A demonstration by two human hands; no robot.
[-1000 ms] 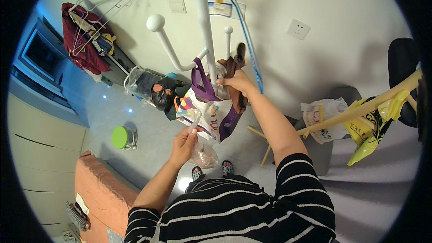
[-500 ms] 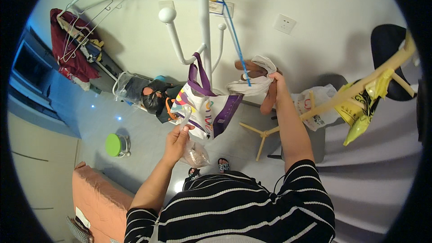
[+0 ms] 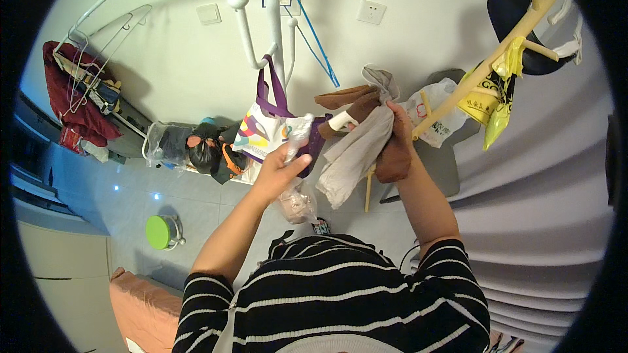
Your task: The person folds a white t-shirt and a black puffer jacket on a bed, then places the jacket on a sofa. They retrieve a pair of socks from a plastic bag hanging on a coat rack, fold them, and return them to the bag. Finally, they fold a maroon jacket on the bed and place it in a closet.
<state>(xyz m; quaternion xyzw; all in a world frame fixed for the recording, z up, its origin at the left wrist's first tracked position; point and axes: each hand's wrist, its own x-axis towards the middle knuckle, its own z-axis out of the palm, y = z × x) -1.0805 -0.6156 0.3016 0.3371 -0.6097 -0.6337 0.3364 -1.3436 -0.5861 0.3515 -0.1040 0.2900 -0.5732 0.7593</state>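
Note:
My left hand [image 3: 282,175] is closed round the gathered neck of a clear plastic bag [image 3: 297,204], which hangs below it with something pale inside. My right hand [image 3: 396,127] grips a bundle of limp grey and brown socks [image 3: 356,157], the grey ones drooping toward the middle and a brown one hanging by my wrist. A small white piece shows among them. Behind my left hand, a white tote bag [image 3: 261,132] with purple handles hangs from a white coat stand [image 3: 273,26]. The tip of a blue hanger [image 3: 320,49] ends above the socks, apart from them.
At right, a wooden stand [image 3: 487,65] carries a yellow plastic bag [image 3: 487,104], near a grey chair [image 3: 435,170] with a white bag on it. Clothes [image 3: 78,98] and hangers are at far left. A green-topped stool [image 3: 158,232] stands on the floor.
The socks have come away from the blue hanger's tip and closer to my body in my right hand. My left hand has risen with the plastic bag, nearer the socks. The view has shifted right.

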